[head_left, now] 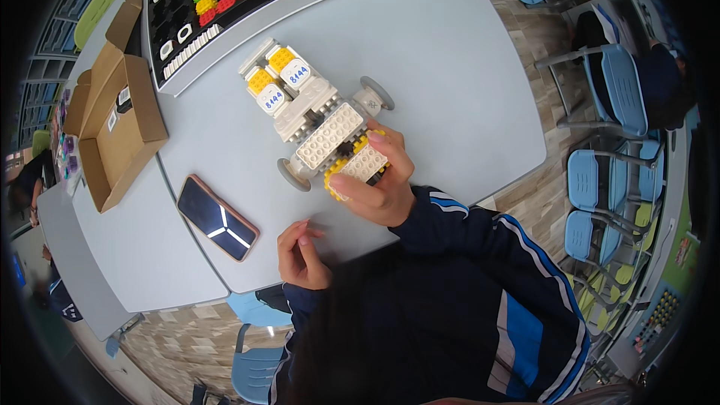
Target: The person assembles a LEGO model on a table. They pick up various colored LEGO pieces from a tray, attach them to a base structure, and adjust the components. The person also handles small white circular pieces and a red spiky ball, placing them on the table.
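**Holding the block car**

While your right hand (382, 184) wraps its fingers around the yellow-and-white end of the block car (319, 124), the car stays flat on the grey table (465, 82) so it cannot roll. Your left hand (300, 255) rests at seven o'clock, loosely curled, holding nothing. A phone (217, 217) lies at nine o'clock from it.
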`<state>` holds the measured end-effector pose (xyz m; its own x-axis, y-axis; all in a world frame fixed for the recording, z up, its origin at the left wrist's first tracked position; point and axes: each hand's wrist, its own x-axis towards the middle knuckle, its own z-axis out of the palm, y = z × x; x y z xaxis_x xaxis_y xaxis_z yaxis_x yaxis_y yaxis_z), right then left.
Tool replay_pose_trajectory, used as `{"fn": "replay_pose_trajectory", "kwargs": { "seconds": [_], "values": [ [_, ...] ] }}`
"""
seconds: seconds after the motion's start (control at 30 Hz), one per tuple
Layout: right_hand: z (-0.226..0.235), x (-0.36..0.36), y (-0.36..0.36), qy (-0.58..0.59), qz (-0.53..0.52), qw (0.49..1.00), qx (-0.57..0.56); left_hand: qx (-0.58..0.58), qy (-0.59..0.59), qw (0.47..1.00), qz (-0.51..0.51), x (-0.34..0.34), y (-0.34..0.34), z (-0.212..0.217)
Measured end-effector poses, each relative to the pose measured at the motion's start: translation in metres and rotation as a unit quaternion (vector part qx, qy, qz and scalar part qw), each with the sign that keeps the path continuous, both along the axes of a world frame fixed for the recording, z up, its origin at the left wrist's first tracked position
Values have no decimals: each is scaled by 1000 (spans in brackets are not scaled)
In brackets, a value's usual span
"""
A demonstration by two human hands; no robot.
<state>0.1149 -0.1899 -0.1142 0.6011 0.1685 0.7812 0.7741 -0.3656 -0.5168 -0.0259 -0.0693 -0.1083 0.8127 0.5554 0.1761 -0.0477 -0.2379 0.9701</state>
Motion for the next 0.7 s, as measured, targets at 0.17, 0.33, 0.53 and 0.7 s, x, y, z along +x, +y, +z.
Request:
{"fn": "replay_pose_trajectory", "kwargs": {
  "seconds": [0.17, 0.33, 0.53, 0.7],
  "values": [
    [4, -4, -7, 16, 12, 1000, 4, 14, -12, 1000, -4, -1, 0, -2],
    [2, -7, -10, 18, 19, 1000, 9, 17, -12, 1000, -20, -4, 3, -5],
    [4, -10, -14, 20, 21, 1000, 6, 11, -18, 1000, -17, -3, 2, -3],
    [2, -12, -16, 11, 11, 1000, 2, 8, -20, 1000, 1, -1, -1, -3]
  ]
}}
